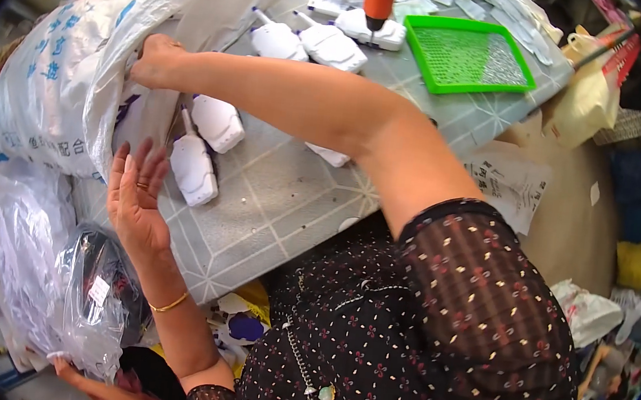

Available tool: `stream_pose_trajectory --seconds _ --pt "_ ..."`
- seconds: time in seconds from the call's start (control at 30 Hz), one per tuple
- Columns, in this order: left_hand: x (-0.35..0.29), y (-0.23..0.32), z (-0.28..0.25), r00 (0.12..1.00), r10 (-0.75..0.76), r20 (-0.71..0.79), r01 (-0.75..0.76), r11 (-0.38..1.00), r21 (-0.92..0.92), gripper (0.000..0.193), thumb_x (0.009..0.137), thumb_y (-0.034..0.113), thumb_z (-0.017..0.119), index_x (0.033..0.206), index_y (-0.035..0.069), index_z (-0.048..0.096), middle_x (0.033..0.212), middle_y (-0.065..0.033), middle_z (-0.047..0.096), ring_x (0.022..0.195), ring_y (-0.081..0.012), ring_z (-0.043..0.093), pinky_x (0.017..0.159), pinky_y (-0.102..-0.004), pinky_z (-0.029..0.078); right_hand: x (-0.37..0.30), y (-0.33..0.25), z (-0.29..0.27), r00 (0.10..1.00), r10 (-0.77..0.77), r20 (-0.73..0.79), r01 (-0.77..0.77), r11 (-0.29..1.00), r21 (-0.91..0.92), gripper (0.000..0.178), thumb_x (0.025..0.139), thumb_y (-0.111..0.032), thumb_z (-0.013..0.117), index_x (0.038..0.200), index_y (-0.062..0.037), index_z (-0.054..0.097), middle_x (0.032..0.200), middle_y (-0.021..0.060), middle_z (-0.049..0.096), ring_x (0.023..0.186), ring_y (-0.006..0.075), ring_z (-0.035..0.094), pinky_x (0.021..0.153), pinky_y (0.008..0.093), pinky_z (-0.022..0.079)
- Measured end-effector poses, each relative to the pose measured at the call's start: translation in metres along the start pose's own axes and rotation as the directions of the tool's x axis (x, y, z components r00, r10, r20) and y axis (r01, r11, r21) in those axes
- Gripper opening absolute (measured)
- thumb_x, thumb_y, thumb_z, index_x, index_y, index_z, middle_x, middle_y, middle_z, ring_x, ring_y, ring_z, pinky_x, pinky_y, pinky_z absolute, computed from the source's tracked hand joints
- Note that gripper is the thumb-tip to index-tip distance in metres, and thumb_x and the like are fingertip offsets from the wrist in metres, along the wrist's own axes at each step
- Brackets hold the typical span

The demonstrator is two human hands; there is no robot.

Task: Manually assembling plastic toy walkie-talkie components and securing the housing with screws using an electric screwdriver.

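At the far left you have a white plastic sack [47, 102], crinkled and printed in blue, its floppy mouth gaping rightward. Below it bulges a glossy clear bag [12, 236]. Your left hand [135, 195] is loosely spread, fingers extended, just by the sack's lower lip. Your right hand [158, 61] is at the mouth, its fingers partly hidden; whether it grips anything cannot be told. Rightward lie smooth white cases [196, 171], rounded and moulded with narrow necks, some near your left hand, others beyond your right forearm [269, 93], which spans the grey, pale-lined bench [274, 195]. Bench surface stretches from the nearest case to the near edge, slanting up rightward. An orange tool [380, 0] points down at the far cases. Rightmost on the bench, a shallow green tray [479, 88] sits near the corner.
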State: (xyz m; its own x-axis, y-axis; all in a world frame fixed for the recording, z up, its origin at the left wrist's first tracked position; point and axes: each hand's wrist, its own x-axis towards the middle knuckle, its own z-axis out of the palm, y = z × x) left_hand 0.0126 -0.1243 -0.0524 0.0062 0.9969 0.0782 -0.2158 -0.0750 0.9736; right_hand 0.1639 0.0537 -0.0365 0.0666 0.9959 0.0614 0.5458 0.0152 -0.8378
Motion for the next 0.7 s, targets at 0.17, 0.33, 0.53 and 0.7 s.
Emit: stream_pose_trajectory --seconds 0.17,0.33,0.53,0.7 --pt "-0.033 -0.021 0.073 0.973 -0.035 0.228 0.165 0.795 -0.584 0.048 0.104 0.026 0.053 0.146 0.004 0.043 0.143 -0.0192 0.053 0.131 -0.0297 0.053 0.108 -0.0485 0.046 -0.137 0.044 -0.071 0.969 -0.18 0.168 0.113 0.931 0.347 0.046 0.081 -0.026 0.069 0.112 0.0064 0.059 0.111 0.0242 0.065 0.106 0.0353 0.064 0.092 0.0426 0.051" --pt "-0.065 -0.028 0.105 0.914 -0.223 0.338 0.404 0.435 -0.805 0.05 0.097 0.013 0.053 0.144 -0.002 0.044 0.147 -0.0253 0.047 0.137 -0.0402 0.046 0.116 -0.0589 0.035 -0.233 0.085 -0.145 0.85 -0.475 0.226 0.397 0.861 0.318 0.036 0.09 -0.024 0.068 0.115 -0.0001 0.061 0.105 0.0204 0.066 0.095 0.0273 0.068 0.082 0.0384 0.054" --pt "-0.091 -0.039 0.076 0.898 -0.21 0.387 0.408 0.728 -0.551 0.065 0.09 0.019 0.061 0.146 -0.006 0.039 0.139 -0.0314 0.05 0.117 -0.0446 0.057 0.113 -0.0616 0.037 -0.205 0.174 -0.33 0.961 -0.143 -0.238 0.099 0.977 -0.19 0.022 0.093 -0.021 0.065 0.104 -0.0039 0.074 0.088 0.0068 0.074 0.076 0.0137 0.067 0.07 0.0305 0.055" --pt "-0.102 -0.041 0.106 0.877 -0.231 0.422 0.453 0.693 -0.561 0.071 0.098 0.056 0.049 0.144 0.003 0.046 0.129 -0.0287 0.058 0.105 -0.0425 0.065 0.095 -0.0594 0.051 -0.098 0.373 -0.445 0.873 -0.082 -0.481 -0.277 0.728 -0.627 0.029 0.083 -0.022 0.057 0.107 -0.0076 0.067 0.112 0.0215 0.068 0.103 0.041 0.066 0.085 0.0508 0.051"
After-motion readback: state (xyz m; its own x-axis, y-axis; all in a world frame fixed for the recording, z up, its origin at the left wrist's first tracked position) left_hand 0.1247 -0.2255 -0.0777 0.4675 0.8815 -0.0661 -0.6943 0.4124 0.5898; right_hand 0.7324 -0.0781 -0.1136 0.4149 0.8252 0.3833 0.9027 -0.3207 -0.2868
